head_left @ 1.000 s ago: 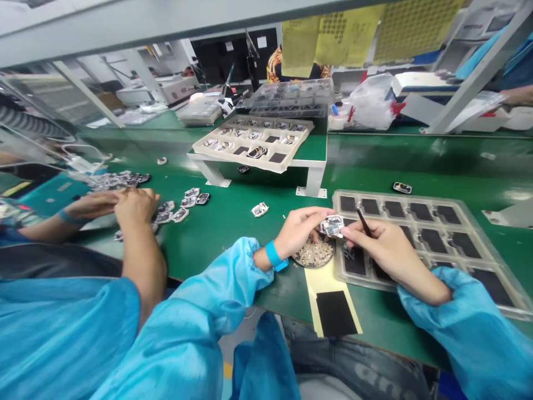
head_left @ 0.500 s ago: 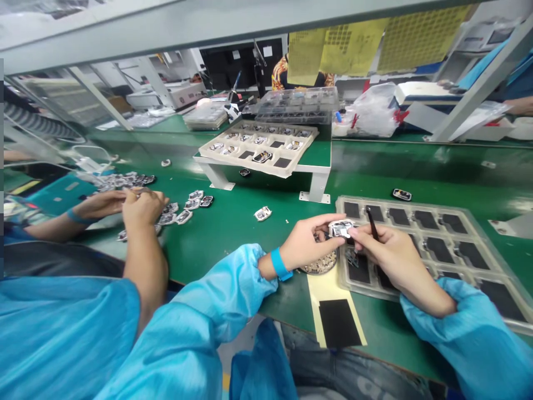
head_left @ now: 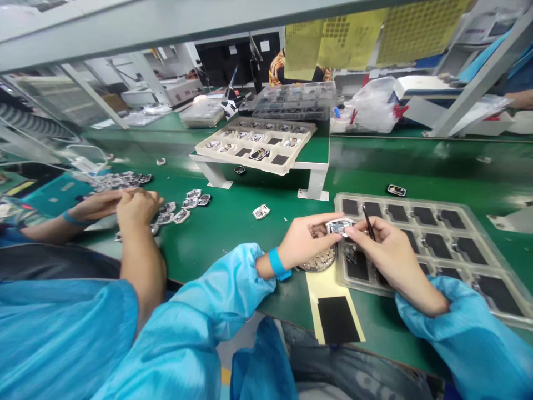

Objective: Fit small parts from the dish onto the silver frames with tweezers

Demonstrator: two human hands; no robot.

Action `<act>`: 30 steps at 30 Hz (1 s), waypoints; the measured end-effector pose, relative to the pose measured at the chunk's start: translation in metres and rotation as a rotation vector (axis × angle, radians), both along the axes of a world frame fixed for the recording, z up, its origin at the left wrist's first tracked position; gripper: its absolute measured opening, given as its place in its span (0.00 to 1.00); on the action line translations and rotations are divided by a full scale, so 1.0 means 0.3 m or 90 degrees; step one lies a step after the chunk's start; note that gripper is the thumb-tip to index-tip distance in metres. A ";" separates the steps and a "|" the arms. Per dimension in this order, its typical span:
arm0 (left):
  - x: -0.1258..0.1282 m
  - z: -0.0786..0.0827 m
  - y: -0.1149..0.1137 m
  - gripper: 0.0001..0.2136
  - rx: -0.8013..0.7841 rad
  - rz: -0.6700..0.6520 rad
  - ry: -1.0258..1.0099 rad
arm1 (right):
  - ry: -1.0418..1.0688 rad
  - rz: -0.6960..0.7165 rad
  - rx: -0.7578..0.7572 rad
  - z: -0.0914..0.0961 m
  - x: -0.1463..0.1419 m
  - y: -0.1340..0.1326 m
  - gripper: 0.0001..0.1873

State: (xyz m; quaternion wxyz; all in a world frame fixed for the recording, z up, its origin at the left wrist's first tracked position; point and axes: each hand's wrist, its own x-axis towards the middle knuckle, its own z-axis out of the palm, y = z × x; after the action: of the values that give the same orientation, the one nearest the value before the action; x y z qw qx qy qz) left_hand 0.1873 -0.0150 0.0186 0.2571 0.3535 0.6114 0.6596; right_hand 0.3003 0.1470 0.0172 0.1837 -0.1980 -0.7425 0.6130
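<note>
Between the thumb and fingers of my left hand [head_left: 306, 241] is a small white-rimmed housing [head_left: 339, 226] with silvery and dark parts inside. My right hand [head_left: 389, 253] grips dark tweezers [head_left: 368, 222], which slant up out of its fingers. The right thumb and fingertip reach the housing's right edge; whether they pinch a further small part I cannot make out. Under my left hand stands a round dish [head_left: 320, 261] of tiny tan pieces. Beneath my right hand lies a clear tray [head_left: 462, 261] with black-lined compartments.
A black sheet on yellow paper [head_left: 337, 319] lies at the front edge. Single housings lie at the middle [head_left: 261, 211] and back right [head_left: 396, 190]. A raised stand carries a filled pale tray [head_left: 245, 161]. At left, a co-worker's hands [head_left: 135, 205] work beside several loose housings [head_left: 181, 215].
The view has shifted slightly. Both my hands stay together at the housing, which looks tilted a little differently. The tweezers remain in my right hand.
</note>
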 end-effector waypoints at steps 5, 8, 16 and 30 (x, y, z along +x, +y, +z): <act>0.017 0.011 0.004 0.28 0.072 -0.070 -0.246 | 0.026 0.042 -0.098 0.003 -0.006 -0.009 0.20; 0.021 0.012 0.000 0.27 0.083 -0.079 -0.269 | 0.021 0.063 -0.120 0.016 -0.005 -0.015 0.18; 0.017 -0.012 0.013 0.25 0.084 -0.080 -0.260 | 0.048 0.071 -0.076 0.010 -0.004 -0.008 0.16; 0.021 -0.041 0.024 0.25 0.062 -0.042 -0.181 | 0.019 0.048 0.079 -0.008 -0.004 -0.006 0.19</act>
State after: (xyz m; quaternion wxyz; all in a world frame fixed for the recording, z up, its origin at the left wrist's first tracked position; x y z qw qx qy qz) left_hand 0.1937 -0.0078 0.0061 0.3452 0.2883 0.5242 0.7231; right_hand 0.2991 0.1452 0.0149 0.1836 -0.1492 -0.7830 0.5753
